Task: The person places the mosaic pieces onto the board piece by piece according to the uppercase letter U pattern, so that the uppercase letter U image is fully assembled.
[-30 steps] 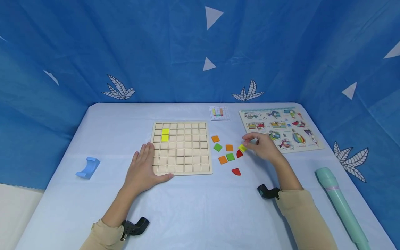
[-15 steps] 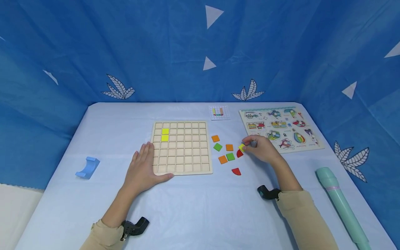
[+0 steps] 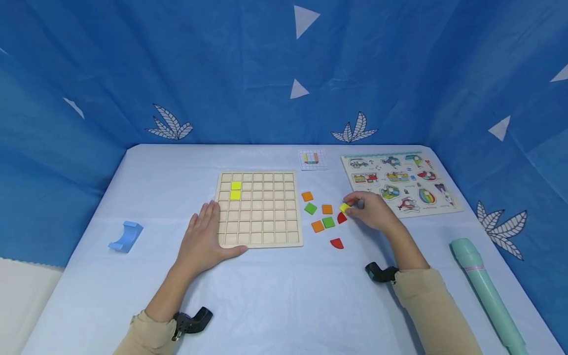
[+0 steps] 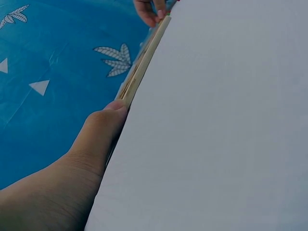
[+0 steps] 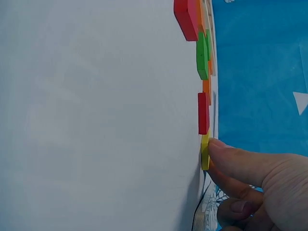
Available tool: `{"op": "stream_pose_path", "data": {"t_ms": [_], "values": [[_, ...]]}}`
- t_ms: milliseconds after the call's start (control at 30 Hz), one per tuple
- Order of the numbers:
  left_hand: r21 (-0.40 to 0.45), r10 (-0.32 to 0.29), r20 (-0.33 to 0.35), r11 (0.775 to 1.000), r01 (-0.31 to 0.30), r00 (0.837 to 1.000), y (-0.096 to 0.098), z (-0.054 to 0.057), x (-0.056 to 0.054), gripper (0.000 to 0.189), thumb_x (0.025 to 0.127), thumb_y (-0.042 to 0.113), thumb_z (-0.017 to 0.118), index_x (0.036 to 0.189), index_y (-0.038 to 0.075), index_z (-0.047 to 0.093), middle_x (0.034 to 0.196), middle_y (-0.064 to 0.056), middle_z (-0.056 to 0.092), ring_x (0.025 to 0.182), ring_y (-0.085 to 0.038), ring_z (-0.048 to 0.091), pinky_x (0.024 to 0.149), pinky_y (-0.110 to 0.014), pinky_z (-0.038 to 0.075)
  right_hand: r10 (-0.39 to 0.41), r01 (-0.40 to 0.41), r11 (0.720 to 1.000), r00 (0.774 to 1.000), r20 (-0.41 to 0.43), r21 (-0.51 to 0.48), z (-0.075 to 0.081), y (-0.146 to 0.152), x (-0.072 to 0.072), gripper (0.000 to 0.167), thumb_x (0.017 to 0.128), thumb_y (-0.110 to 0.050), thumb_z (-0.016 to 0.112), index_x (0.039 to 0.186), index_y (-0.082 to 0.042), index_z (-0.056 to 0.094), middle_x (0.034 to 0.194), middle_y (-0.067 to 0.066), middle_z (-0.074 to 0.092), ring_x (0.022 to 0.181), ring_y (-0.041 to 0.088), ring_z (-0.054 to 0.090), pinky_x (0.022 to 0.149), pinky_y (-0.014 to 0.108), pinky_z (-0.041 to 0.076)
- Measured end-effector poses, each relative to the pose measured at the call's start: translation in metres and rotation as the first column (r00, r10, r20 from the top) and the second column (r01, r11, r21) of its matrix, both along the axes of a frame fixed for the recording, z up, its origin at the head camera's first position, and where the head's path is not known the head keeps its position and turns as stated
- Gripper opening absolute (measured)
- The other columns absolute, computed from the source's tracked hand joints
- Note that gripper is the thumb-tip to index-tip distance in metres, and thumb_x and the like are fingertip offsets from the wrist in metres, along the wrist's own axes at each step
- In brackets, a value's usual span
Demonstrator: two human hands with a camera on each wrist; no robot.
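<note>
A wooden grid board [image 3: 262,217] lies on the table with two yellow square tiles [image 3: 235,195] set in its upper left cells. My left hand [image 3: 201,241] rests with straight fingers along the board's left edge, its thumb [image 4: 115,105] at the near edge. Beyond the board's right side, my right hand [image 3: 372,211] pinches a yellow square tile [image 5: 205,153] between thumb and fingers, close over the table. Just beside that tile lies a red quarter-round tile [image 3: 341,218]. Orange square tiles [image 3: 327,209] and green square tiles [image 3: 328,222] are scattered between board and hand.
A second red quarter-round tile [image 3: 337,243] lies nearer me. A small pattern card [image 3: 313,159] sits at the back, left of a picture puzzle board [image 3: 401,185]. A teal microphone-shaped toy [image 3: 483,291] lies at the right, and a blue curved block [image 3: 126,237] at the left.
The right hand's fingers have drawn closer round the yellow tile, which stays in about the same place. The left hand keeps its place on the board.
</note>
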State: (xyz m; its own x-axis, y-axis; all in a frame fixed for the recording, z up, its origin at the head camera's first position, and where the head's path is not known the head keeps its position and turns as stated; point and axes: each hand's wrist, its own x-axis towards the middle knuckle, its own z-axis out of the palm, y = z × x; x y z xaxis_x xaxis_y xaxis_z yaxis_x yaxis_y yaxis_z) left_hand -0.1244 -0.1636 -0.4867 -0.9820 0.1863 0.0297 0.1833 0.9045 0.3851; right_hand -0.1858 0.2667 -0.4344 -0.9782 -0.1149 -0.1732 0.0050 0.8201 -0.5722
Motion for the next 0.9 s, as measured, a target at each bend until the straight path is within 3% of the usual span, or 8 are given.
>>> {"op": "stream_pose_path", "data": {"t_ms": [200,433,667,900], "values": [[0.004,0.003,0.001,1.000,-0.003,1.000,0.001,0.002,0.000,0.144,0.061,0.091,0.061,0.158,-0.001,0.006,0.167,-0.019,0.008,0.156,-0.035,0.007,0.124,-0.057,0.009,0.001,-0.001,1.000,1.000,0.015,0.017,0.003,-0.001,-0.001,0.033,0.089,-0.016,0.074,0.121,-0.013,0.068,0.116,0.008,0.068,0.107,0.026,0.054,0.094,0.043,0.048],[-0.001,0.007,-0.001,1.000,-0.007,1.000,0.001,0.003,0.000,0.143,0.062,0.091,0.061,0.158,-0.001,0.007,0.167,-0.019,0.008,0.155,-0.035,0.008,0.124,-0.057,0.009,0.006,-0.006,0.998,1.000,0.009,0.066,0.007,-0.004,-0.006,0.032,0.090,-0.017,0.073,0.121,-0.010,0.070,0.117,0.011,0.066,0.115,0.030,0.053,0.106,0.054,0.043],[-0.004,0.006,0.002,1.000,-0.006,1.000,0.000,0.002,-0.001,0.144,0.062,0.091,0.061,0.158,-0.001,0.006,0.167,-0.019,0.008,0.155,-0.035,0.008,0.124,-0.057,0.009,0.036,-0.039,0.994,0.999,0.032,0.103,0.009,-0.006,-0.010,0.031,0.091,-0.015,0.071,0.122,-0.010,0.070,0.120,0.012,0.064,0.113,0.031,0.053,0.107,0.053,0.044],[-0.005,0.005,0.004,1.000,-0.005,1.000,0.000,0.001,-0.001,0.145,0.061,0.092,0.060,0.158,-0.001,0.006,0.167,-0.018,0.007,0.156,-0.035,0.007,0.124,-0.057,0.009,0.031,-0.034,0.997,0.999,0.039,0.065,0.006,-0.007,-0.013,0.022,0.089,-0.016,0.074,0.109,-0.015,0.066,0.113,0.008,0.063,0.110,0.029,0.052,0.103,0.051,0.044]]}}
